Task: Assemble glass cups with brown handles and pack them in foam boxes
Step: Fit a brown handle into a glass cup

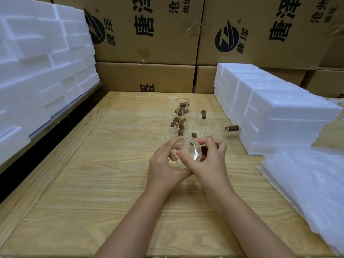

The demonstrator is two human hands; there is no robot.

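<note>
Far left: we note a tall stack of white foam boxes (42,58), staggered, rising beside the wooden table (104,175). Cardboard cartons (147,32) with black printed characters fill the far wall.

Centre of table: we see our left hand (163,164) cupped around the left side and underside of a clear glass cup (188,152), thumb over the rim, fingers curled beneath. The cup is tilted so its mouth faces us, held above the table surface. Our right hand (210,159) grips the cup's right side; thumb and index finger pinch at the brown handle (204,149), which shows only as a short dark stub between the fingers. We cannot tell whether the handle is fully seated.

Just beyond the hands: a cluster of glass cups with brown handles (183,118) stands on the table, handles pointing various ways; the glass outlines are faint.

Right: a second block of foam boxes (275,112) lies on the table, touching the rightmost cup's handle. Near right: a pile of clear plastic bags (312,187), overlapping the table edge.
</note>
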